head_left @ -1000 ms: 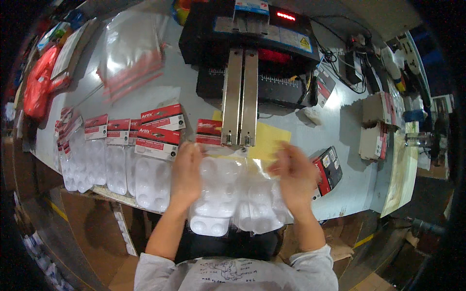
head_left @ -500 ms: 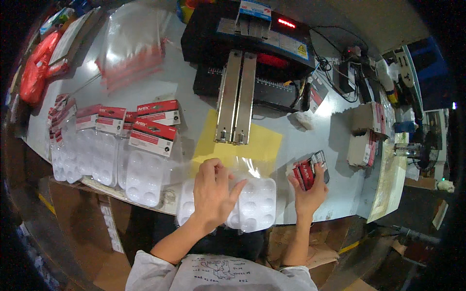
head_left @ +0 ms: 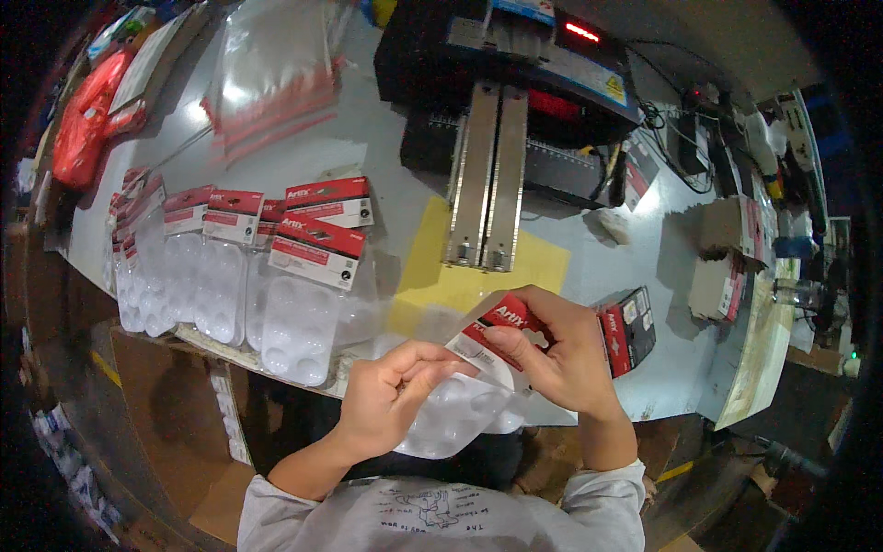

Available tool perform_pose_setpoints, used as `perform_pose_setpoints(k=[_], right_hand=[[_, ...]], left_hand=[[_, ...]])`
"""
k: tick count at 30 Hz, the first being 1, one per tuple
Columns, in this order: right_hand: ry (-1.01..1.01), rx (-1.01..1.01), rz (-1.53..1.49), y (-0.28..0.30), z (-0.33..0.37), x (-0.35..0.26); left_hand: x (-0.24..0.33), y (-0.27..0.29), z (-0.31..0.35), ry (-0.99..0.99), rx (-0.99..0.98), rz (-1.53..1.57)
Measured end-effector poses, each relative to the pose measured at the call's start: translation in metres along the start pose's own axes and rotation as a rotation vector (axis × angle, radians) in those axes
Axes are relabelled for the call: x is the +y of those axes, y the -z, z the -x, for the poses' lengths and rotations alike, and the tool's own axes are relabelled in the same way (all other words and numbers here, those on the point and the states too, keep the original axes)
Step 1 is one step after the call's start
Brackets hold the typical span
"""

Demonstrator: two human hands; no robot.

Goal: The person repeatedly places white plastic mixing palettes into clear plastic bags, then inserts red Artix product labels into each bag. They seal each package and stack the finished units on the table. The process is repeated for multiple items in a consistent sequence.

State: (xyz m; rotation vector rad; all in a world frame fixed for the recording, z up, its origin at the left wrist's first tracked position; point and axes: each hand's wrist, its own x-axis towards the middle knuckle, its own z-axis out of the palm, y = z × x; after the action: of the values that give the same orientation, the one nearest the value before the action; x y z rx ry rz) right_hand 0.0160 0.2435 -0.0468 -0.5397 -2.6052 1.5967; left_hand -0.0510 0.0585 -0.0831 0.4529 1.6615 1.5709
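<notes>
My right hand [head_left: 575,354] grips a folded red-and-white header card [head_left: 504,317], thumb across its front. My left hand [head_left: 382,400] is closed in a pinch at the card's lower edge, on the top of a clear plastic bag. In that bag lies a white plastic paint palette [head_left: 446,423] with round wells, at the table's front edge. The card meets the bag's top; whether it fully straddles it I cannot tell. Beside my right hand lies a small pile of header cards [head_left: 630,331], red and black.
A black machine [head_left: 552,55] with two metal rails [head_left: 487,175] stands ahead, over a yellow sheet [head_left: 418,267]. Bagged palettes with header cards [head_left: 294,308] lie on the left, clear bags [head_left: 271,74] behind them. Stacks of cards [head_left: 722,285] stand at right.
My right hand has lifted a header card from the pile and brought it left to the bagged palette. My left hand has closed on the bag's top. The view has shifted slightly.
</notes>
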Motion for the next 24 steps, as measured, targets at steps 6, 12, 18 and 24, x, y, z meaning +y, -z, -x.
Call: perform_pose_setpoints(k=[6,12,18,24], right_hand=[[0.059,0.052,0.228,-0.016,0.005,0.001],[0.198,0.128,0.363,-0.021,0.004,0.010],[0.204,-0.026,0.332,-0.009,0.004,0.011],[0.060,0.241,0.062,-0.002,0.004,0.023]], left_hand=[[-0.003,0.011,0.001,0.003,0.016,-0.227],[0.000,0.012,-0.003,-0.107,0.027,-0.268],[0.004,0.016,-0.003,-0.187,-0.089,-0.356],[-0.003,0.010,-0.002,-0.169,0.096,-0.191]])
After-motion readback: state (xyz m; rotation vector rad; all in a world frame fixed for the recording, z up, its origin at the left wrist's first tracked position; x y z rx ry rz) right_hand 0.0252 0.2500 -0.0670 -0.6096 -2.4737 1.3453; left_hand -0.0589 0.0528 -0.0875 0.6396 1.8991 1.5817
